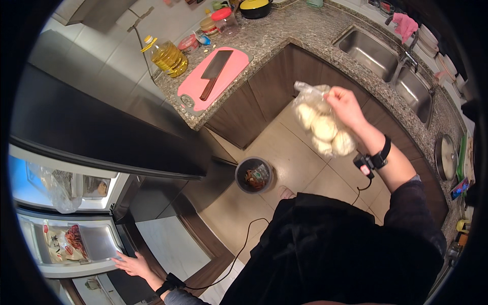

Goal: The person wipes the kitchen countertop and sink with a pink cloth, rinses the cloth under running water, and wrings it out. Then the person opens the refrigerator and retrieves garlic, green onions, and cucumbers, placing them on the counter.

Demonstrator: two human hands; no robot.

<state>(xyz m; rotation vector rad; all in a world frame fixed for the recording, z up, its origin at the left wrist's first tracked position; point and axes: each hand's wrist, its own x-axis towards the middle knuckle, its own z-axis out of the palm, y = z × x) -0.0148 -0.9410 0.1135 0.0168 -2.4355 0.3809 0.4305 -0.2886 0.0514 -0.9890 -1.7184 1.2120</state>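
Note:
My right hand (pixel 343 105) grips the gathered top of a clear plastic bag (pixel 324 124), which hangs over the floor with several pale round buns or dough pieces inside. At the lower left, my left hand (pixel 133 264) has its fingers spread at the edge of the open refrigerator door (pixel 101 242); whether it touches the door is not certain. A printed food packet (pixel 65 244) sits in the door's shelf. Behind the door, a plastic-wrapped item (pixel 61 187) lies in the lit refrigerator compartment.
A cleaver (pixel 217 70) lies on a pink cutting board (pixel 236 68) beside an oil bottle (pixel 167 57). A waste bin (pixel 254 175) stands on the floor. A double sink (pixel 368 47) is set in the granite counter. A black cable (pixel 244 249) runs from my left wrist.

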